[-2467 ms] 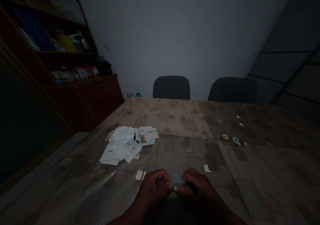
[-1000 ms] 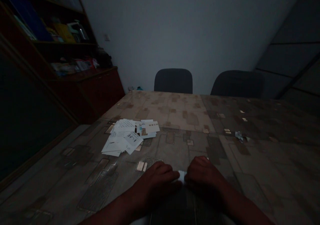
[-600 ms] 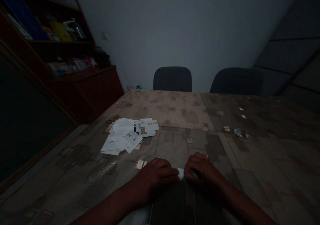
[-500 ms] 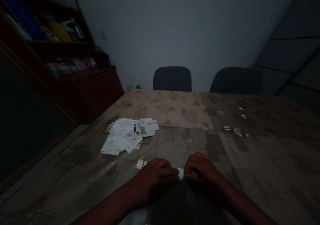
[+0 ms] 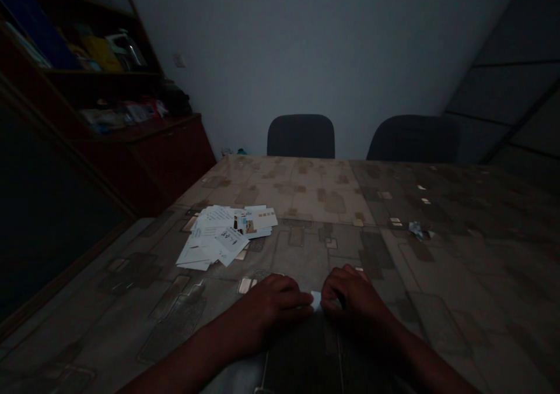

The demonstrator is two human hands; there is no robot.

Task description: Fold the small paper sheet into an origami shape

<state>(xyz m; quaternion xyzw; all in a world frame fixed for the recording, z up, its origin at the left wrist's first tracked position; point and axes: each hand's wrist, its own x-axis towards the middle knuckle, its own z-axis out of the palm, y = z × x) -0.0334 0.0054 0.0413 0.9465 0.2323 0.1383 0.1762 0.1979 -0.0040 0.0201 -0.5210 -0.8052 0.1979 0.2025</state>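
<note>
In dim light, my left hand (image 5: pixel 273 301) and my right hand (image 5: pixel 352 298) rest side by side on the patterned table (image 5: pixel 315 207), near its front edge. Both have curled fingers that press down on a small pale piece of paper (image 5: pixel 315 299). Only a sliver of the paper shows between the fingertips; the rest is hidden under them.
A loose pile of white cards and papers (image 5: pixel 227 239) lies to the left of the hands. A small crumpled scrap (image 5: pixel 417 229) sits at the right. Two dark chairs (image 5: pixel 301 136) stand at the far edge. A wooden shelf cabinet (image 5: pixel 109 91) fills the left wall.
The hands lowered the small paper from just above the table onto its surface and now press it flat. Over the last half second they hardly moved.
</note>
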